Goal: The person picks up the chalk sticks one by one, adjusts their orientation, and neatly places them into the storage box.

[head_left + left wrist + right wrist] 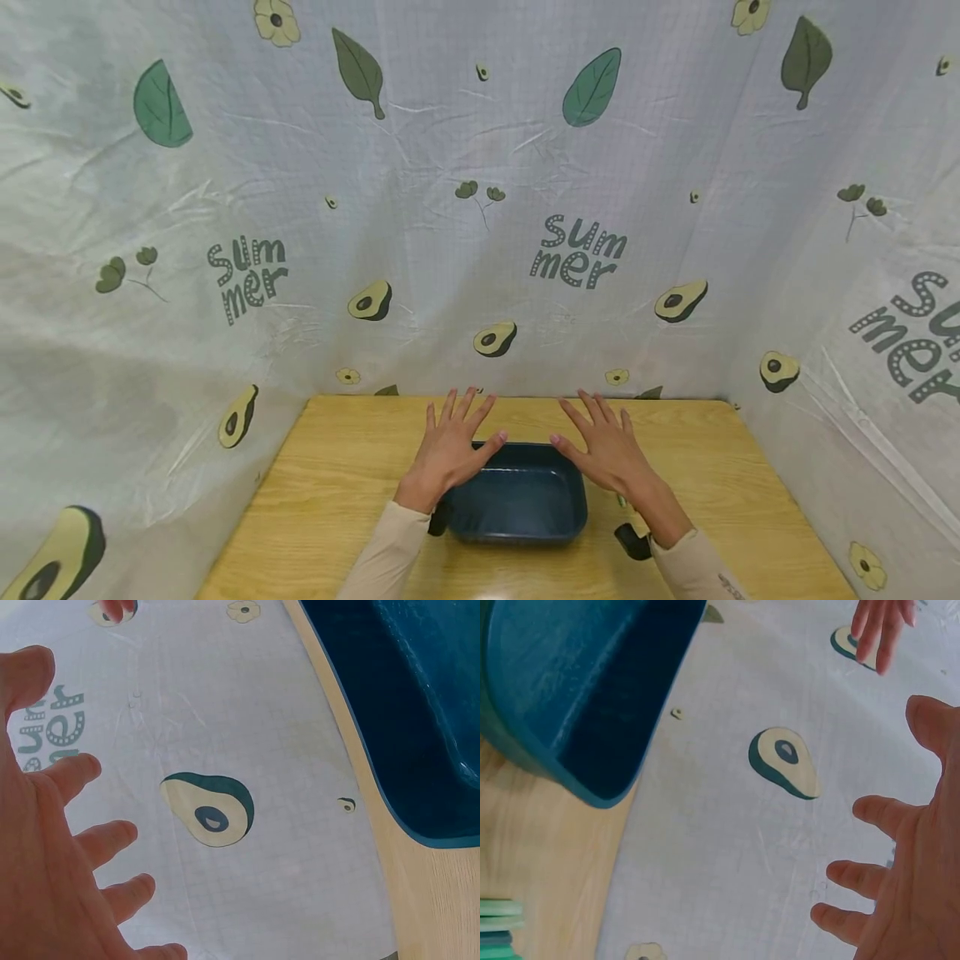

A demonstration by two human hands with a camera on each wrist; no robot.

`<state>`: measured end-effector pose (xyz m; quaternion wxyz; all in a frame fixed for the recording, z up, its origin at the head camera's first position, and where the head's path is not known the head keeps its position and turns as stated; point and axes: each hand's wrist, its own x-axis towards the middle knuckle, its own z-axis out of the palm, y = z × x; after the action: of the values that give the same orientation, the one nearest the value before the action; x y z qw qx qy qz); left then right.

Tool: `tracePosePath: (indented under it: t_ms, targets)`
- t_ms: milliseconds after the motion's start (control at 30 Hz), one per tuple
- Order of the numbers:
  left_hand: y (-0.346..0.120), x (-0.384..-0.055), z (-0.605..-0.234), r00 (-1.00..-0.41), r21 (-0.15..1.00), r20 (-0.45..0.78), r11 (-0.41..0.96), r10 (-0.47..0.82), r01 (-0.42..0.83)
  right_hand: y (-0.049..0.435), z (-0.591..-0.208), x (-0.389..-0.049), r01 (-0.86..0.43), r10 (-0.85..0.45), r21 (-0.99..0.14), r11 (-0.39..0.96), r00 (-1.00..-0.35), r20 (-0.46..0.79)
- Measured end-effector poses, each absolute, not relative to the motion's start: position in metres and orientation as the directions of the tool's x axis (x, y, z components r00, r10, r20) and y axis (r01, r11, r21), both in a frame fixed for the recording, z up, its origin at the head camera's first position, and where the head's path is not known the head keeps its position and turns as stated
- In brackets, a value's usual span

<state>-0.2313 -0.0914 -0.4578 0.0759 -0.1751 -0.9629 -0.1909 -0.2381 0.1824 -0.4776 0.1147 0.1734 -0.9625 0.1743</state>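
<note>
A dark blue rectangular dish [517, 504] with rounded corners sits on the wooden table, and nothing shows inside it. My left hand [448, 450] is held over its far left side, fingers spread. Mirroring it, my right hand [606, 450] hovers by the far right corner with the thumb pointing inward. In the left wrist view the fingers [105, 844] are spread apart and hold nothing. The right wrist view likewise shows bare spread fingers [859, 877], apart from the dish [592, 791].
Green and dark flat-edged pieces [499, 922] lie stacked on the table to the dish's right, mostly hidden by my right forearm in the head view. A pale sheet [450, 250] printed with avocados and leaves encloses the table [330, 492] at the back and sides.
</note>
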Motion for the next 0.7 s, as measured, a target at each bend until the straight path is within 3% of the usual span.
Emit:
tracePosePath:
  t_ms: [400, 700]
  targets:
    - [-0.101, -0.243, -0.469, -0.939, 0.497, 0.233, 0.799, 0.253, 0.338, 0.206, -0.486, -0.247, -0.361, -0.275, -0.299, 0.883, -0.916, 0.293]
    - [-0.113, -0.237, -0.492, -0.971, 0.601, 0.179, 0.764, 0.158, 0.235, 0.226, -0.504, -0.239, -0.324, -0.213, -0.358, 0.875, -0.924, 0.316]
